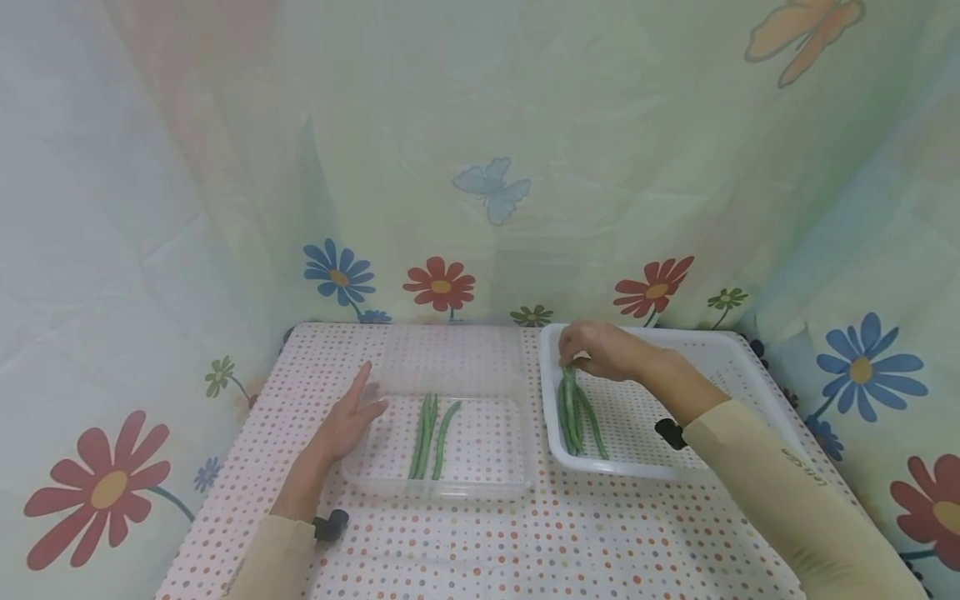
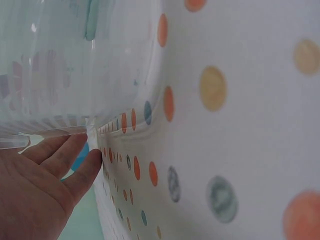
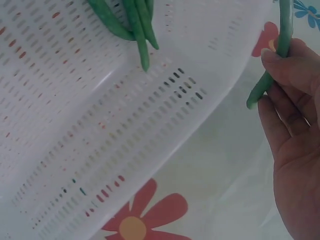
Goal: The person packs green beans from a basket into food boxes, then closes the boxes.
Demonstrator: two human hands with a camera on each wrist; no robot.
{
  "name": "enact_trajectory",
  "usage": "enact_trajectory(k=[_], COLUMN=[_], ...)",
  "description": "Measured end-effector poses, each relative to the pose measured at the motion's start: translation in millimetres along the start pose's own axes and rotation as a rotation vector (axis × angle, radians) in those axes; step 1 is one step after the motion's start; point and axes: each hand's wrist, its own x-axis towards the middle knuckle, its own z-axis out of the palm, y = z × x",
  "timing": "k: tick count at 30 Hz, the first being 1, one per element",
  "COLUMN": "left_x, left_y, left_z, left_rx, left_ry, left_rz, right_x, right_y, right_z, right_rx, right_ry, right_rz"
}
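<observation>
My right hand [image 1: 600, 350] pinches a green bean [image 3: 285, 45] near one end, over the far left part of a white perforated basket [image 1: 551, 417]. Below it a small bunch of green beans [image 1: 576, 421] lies along the basket's left side; the right wrist view shows some of their tips. At the left, my left hand [image 1: 348, 425] rests against the left side of a clear plastic container [image 1: 487, 490], fingers extended. Several green beans [image 1: 425, 437] lie lengthwise in this container. In the left wrist view the fingers [image 2: 82, 175] are straight at the container's rim.
The container's clear lid [image 1: 453, 358] stands raised at its back. Both vessels sit side by side on a dotted tablecloth [image 1: 450, 550]. A flower-printed curtain [image 1: 585, 208] closes off the back and sides. The basket reaches close to the table's right edge.
</observation>
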Motion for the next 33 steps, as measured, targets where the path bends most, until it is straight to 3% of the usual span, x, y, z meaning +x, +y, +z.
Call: enact_trajectory(k=[6,17,33], left_x=[1.1,1.6,1.0], left_y=[-2.1,-2.3,-1.7], left_z=[-0.3,-0.5,0.0], left_rx=[-0.001,0.004,0.006], left_ry=[-0.007,-0.006,-0.001], left_rz=[0.001,-0.001,-0.005], right_x=[6.4,25.7,59.5], right_y=[-10.4,-35.3,-68.8], right_z=[-4.7,-5.0,8.8], right_rx=[0.005,-0.007,0.029], right_ry=[0.043,0.044,-0.005], right_rz=[-0.039,-0.116,-0.17])
